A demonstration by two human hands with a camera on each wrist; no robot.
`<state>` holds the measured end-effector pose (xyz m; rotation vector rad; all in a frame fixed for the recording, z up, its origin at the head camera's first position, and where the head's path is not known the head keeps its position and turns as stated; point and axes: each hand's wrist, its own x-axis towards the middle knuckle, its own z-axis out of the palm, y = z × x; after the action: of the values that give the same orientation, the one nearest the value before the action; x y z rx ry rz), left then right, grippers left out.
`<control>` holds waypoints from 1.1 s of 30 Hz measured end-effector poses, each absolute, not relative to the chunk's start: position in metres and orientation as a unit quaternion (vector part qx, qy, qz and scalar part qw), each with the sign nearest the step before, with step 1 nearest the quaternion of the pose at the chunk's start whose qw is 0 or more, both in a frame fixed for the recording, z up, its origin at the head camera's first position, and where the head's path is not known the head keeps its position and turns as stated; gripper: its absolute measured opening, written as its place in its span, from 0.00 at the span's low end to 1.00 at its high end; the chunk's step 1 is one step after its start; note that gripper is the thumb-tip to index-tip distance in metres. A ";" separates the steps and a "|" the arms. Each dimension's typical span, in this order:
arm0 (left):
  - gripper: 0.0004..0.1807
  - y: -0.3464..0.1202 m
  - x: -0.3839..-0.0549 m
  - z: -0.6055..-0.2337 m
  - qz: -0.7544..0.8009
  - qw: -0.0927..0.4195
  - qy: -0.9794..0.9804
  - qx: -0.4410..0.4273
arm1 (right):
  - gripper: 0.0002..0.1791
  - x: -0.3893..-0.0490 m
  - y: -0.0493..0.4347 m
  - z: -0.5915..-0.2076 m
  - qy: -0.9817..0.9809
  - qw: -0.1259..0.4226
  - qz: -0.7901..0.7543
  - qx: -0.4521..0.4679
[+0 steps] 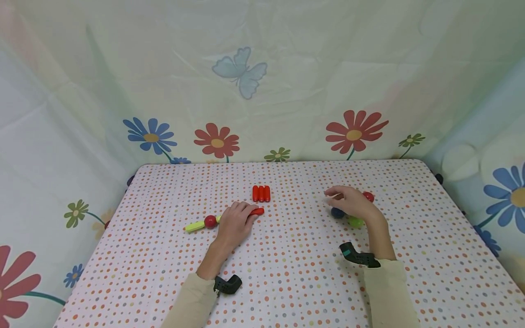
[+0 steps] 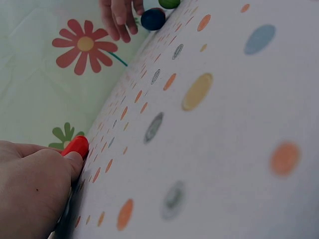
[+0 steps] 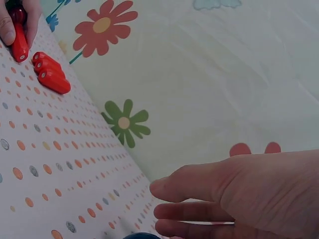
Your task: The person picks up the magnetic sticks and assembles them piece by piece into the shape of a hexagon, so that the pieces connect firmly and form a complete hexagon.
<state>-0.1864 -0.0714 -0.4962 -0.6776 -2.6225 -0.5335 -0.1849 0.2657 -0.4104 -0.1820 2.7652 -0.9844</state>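
Observation:
My left hand (image 1: pixel 235 222) grips a red stick (image 1: pixel 257 211), whose end sticks out past the thumb and forefinger. In the right wrist view, a dark ball (image 3: pixel 18 14) sits at the stick's other end, partly covered by the fingers. Out to the left of that hand, a yellow-green stick (image 1: pixel 194 226) runs up to a red ball (image 1: pixel 210 222); the hand hides the stretch between. Above a dark blue ball (image 1: pixel 337 213), a green ball (image 1: pixel 356 222) and another red ball (image 1: pixel 368 196), my right hand (image 1: pixel 352 200) hovers with loosely extended fingers and nothing held.
Several short red sticks (image 1: pixel 261 193) lie side by side beyond the left hand. A dotted cloth (image 1: pixel 295 264) covers the table, and a flowered curtain (image 1: pixel 287 114) hangs behind it. Each wrist wears a black camera band.

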 end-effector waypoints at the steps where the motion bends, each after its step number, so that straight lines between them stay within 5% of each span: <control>1: 0.14 -0.071 -0.186 -0.496 -0.190 0.189 -0.933 -0.241 | 0.20 -0.185 0.265 -0.410 0.935 0.103 -0.333 -0.062; 14: 0.14 -0.072 -0.185 -0.495 -0.191 0.184 -0.933 -0.242 | 0.21 -0.180 0.260 -0.405 0.939 0.121 -0.316 -0.071; 33: 0.14 -0.072 -0.185 -0.494 -0.192 0.185 -0.932 -0.244 | 0.20 -0.185 0.257 -0.410 0.947 0.074 -0.308 -0.054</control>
<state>-0.1848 -0.0717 -0.4938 -0.6882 -2.6279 -0.5414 -0.1847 0.2572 -0.4099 -0.1622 2.8431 -0.9235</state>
